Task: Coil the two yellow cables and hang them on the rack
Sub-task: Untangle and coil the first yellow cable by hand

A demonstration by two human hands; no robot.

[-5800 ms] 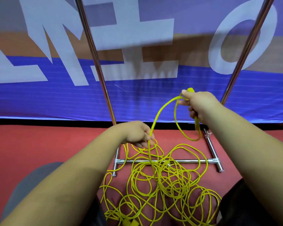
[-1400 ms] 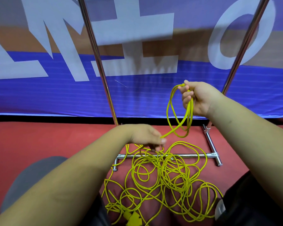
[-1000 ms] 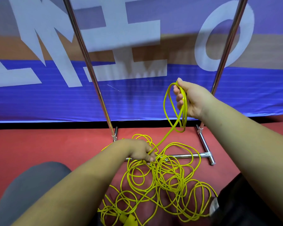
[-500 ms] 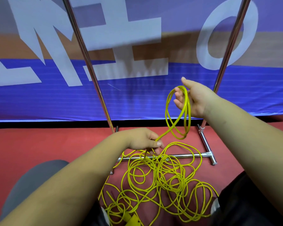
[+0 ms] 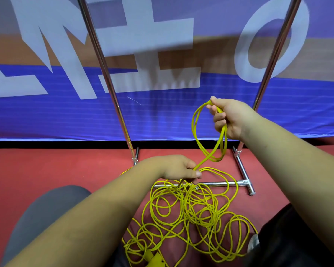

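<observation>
My right hand [image 5: 230, 118] grips the top of a small coil of yellow cable [image 5: 194, 130], a few loops hanging down from it in front of the blue banner. A strand runs from the coil's bottom down to my left hand [image 5: 178, 168], which pinches it just above the floor. Below lies a loose tangled heap of yellow cable [image 5: 193, 214] on the red floor, spread over the rack's base bar. Whether the heap is one cable or two cannot be told. The chrome rack [image 5: 102, 60] stands behind, its two uprights rising out of view.
The rack's right upright [image 5: 276, 53] passes just behind my right hand, and its foot bar [image 5: 243, 172] lies on the red floor. A blue and white banner [image 5: 66, 112] closes the back. A yellow plug [image 5: 156, 260] shows at the bottom edge between my knees.
Since 5.8 s ago the coil in my right hand has grown from one loop to a few. In the last half second my left hand slid along the strand, staying low above the heap.
</observation>
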